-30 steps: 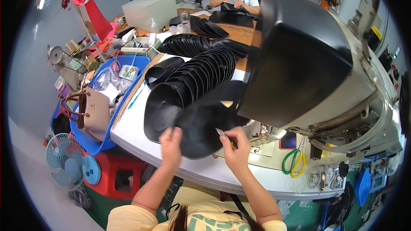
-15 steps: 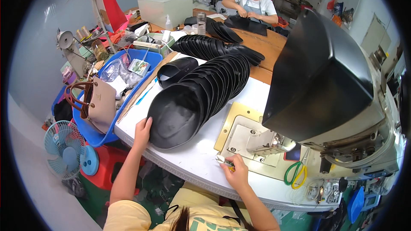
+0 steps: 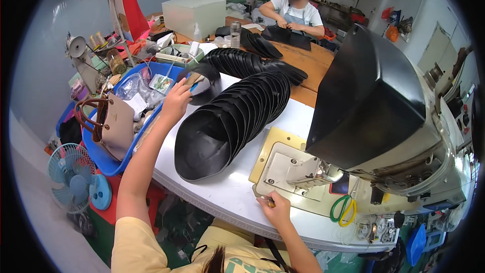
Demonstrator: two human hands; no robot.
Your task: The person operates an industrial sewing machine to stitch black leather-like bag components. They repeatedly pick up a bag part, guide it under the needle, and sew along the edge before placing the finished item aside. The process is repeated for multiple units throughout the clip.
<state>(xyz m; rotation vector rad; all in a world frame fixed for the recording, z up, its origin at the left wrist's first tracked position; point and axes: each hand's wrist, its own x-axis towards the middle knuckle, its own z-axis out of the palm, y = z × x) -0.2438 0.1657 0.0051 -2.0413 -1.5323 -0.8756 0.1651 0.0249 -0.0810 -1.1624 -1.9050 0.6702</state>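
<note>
My left hand (image 3: pixel 177 100) reaches out to the far left of the worktable, its fingers closed on the edge of a loose black curved panel (image 3: pixel 208 90), smeared by motion. Beside it a long row of nested black leather-like panels (image 3: pixel 202 144) lies across the white tabletop, the nearest one's hollow side facing me. Low at the table's front edge, my right hand (image 3: pixel 275 208) is closed around a small tool with a yellow part, perhaps thread snips; most of it is hidden in the fingers. The sewing machine's pale base plate (image 3: pixel 278 169) is just beyond that hand.
The black machine head (image 3: pixel 369 96) towers at right. Green-and-yellow-handled scissors (image 3: pixel 339 208) lie near it. On the left stand a blue tub (image 3: pixel 108 159) with a beige handbag (image 3: pixel 117 126) and a fan (image 3: pixel 73 177). A co-worker (image 3: pixel 297 12) handles black material across the table.
My left hand has left the near panel of the row and moved away from me to the loose curved panel, which has shifted. My right hand has stayed near the base plate.
</note>
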